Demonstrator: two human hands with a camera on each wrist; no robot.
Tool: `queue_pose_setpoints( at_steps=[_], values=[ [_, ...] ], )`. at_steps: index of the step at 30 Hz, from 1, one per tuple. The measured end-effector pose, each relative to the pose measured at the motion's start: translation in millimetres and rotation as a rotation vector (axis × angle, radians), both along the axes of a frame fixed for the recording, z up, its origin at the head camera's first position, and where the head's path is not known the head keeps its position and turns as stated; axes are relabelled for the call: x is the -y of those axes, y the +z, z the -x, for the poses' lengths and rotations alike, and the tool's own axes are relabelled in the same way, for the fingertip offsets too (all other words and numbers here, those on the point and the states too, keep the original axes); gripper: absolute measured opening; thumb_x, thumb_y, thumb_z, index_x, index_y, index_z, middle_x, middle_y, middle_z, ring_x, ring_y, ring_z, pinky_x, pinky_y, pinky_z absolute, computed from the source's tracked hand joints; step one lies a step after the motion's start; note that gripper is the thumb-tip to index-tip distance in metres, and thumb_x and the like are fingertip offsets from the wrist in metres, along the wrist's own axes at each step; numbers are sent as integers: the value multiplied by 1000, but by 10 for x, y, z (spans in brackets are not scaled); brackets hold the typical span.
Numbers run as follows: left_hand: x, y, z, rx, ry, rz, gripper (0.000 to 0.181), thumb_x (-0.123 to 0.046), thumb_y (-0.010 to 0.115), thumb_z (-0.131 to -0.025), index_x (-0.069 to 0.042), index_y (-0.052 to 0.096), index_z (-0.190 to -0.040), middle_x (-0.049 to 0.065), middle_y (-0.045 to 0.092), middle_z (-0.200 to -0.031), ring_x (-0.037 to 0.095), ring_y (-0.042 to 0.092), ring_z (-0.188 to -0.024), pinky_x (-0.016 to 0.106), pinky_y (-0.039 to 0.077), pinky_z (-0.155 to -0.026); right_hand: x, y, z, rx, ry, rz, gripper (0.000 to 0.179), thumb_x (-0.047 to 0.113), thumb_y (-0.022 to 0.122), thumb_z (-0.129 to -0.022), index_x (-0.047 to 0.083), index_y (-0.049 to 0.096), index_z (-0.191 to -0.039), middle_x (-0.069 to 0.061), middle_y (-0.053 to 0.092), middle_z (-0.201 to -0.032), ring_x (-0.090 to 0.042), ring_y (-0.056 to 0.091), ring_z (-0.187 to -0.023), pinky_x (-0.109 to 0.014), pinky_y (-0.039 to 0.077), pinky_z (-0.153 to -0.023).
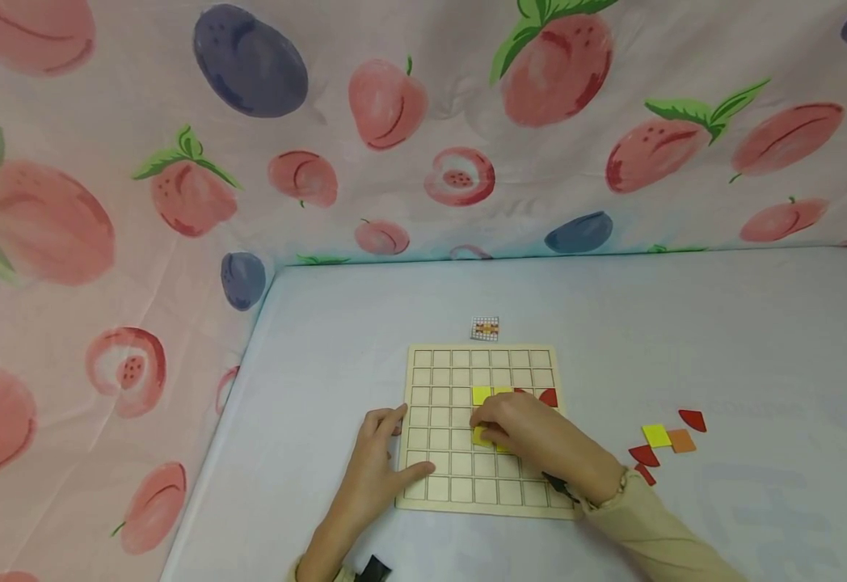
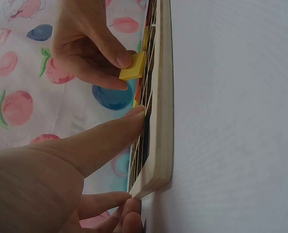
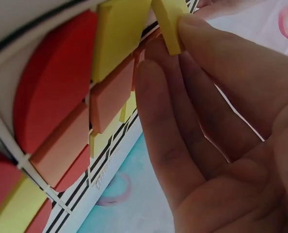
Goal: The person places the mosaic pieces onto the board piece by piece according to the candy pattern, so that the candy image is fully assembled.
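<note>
A pale wooden grid board (image 1: 438, 465) lies on the white table. My right hand (image 1: 533, 428) is over its middle and pinches a yellow square tile (image 2: 133, 68) between thumb and fingers, the tile tilted close to the grid. Red rounded tiles (image 3: 56, 82), orange square tiles (image 3: 112, 92) and other yellow tiles (image 3: 120, 34) sit in grid cells beside those fingers; in the head view that hand hides part of them. My left hand (image 1: 372, 461) rests at the board's left edge, its thumb (image 2: 110, 138) laid on the grid and the other fingers against the side.
Right of the board lie loose pieces: a yellow square (image 1: 656, 436), an orange square (image 1: 681, 440) and several red rounded pieces (image 1: 693, 420). Beyond the far edge lies a small printed pattern card (image 1: 485, 328). Fruit-print cloth (image 1: 460, 121) hangs behind and left of the table.
</note>
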State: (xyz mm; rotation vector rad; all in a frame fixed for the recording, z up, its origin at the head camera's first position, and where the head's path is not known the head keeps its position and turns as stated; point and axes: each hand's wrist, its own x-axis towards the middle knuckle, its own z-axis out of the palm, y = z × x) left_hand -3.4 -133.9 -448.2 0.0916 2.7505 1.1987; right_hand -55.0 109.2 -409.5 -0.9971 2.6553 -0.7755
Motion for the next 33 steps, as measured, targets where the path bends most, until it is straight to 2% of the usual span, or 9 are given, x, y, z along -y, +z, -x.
queue_pose_setpoints(
  at_steps=[16,26,33],
  values=[
    [3,6,0,8,6,-6,86,-27,88,-74,-5,46,-146,7,45,-131,18,48,-113,25,45,-82,4,-45,-37,-41,18,-7,12,6,75,-86,11,77,-97,2,73,-98,-14,66,-92,-32,55,-83],
    [3,8,-1,16,8,-10,86,-27,88,-74,-5,46,-146,6,45,-131,18,48,-113,25,45,-82,5,-71,-69,-74,17,-27,15,9,79,-83,9,78,-98,1,67,-98,-15,63,-92,-29,55,-82],
    [4,14,-4,16,8,-15,85,-27,88,-74,-5,47,-145,6,45,-130,18,47,-111,25,44,-81,0,-63,-66,-93,27,-26,17,8,80,-81,9,79,-98,2,65,-94,-12,60,-87,-25,53,-76]
  ],
)
